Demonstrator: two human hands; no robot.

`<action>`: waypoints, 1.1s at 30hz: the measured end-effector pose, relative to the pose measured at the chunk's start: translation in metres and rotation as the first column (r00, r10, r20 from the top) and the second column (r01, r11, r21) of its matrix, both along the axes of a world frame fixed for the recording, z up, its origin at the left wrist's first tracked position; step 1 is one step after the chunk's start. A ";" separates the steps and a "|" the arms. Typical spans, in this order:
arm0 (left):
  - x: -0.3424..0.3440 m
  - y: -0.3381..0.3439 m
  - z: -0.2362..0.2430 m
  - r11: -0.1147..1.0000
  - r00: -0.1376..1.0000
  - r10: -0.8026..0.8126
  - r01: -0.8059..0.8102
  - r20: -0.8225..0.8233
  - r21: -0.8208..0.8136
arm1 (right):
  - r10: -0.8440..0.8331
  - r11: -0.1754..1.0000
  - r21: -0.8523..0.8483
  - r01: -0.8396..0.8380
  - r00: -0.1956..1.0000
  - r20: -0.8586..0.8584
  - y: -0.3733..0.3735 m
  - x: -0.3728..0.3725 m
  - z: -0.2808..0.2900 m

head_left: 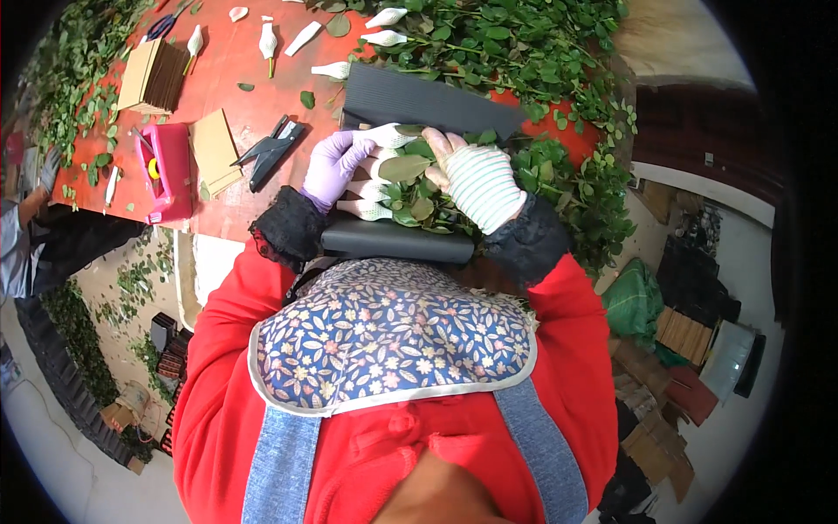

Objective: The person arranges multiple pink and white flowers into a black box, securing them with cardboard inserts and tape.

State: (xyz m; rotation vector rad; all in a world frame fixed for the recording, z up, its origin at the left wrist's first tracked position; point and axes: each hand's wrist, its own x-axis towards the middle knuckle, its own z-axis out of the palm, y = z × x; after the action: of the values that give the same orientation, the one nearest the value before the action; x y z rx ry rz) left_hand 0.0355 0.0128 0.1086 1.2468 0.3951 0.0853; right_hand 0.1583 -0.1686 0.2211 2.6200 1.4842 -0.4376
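Note:
Several flower buds in white net sleeves [369, 210] lie in a row between two dark corrugated strips, their leafy stems pointing right. My left hand [330, 168], in a thin purple glove, closes its thumb and fingers at the tip of the uppermost netted bud [384, 135]. Over the leaves just right of the buds is my right hand [480, 179], in a white glove with green stripes and bare-looking fingertips. Its fingers reach toward the top bud's stem and a broad leaf [404, 168]; whether they grip the stem is hidden. The dark corrugated sheet [428, 100] rises behind the row.
A black stapler [275, 153], brown card pieces [216, 153] and a pink holder [168, 175] stand left on the red table [253, 100]. Cut leafy stems [524, 44] pile up at the back right. Another person's hand [50, 170] shows at the far left.

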 end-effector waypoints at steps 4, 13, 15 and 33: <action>-0.002 0.001 -0.004 0.986 0.993 -0.012 -0.008 0.118 0.167 | -0.033 0.999 0.035 0.031 0.998 0.045 -0.007 0.009 -0.037; -0.030 0.029 -0.022 0.769 0.876 0.480 -0.398 0.042 -0.500 | -0.038 0.997 0.071 0.026 0.983 0.179 -0.016 0.006 -0.048; -0.046 0.044 -0.021 0.853 0.936 0.349 -0.295 0.049 -0.430 | -0.100 0.978 0.186 0.098 0.995 0.001 -0.017 0.004 -0.057; -0.002 0.000 -0.007 0.999 1.000 0.009 -0.009 -0.001 -0.036 | -0.056 0.993 0.114 0.043 0.992 0.115 -0.020 -0.003 -0.050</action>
State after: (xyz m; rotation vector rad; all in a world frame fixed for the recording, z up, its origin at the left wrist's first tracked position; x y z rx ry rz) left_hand 0.0335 0.0130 0.1018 1.2098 0.4015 0.0852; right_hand 0.1554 -0.1888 0.1706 2.7199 1.4490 -0.2057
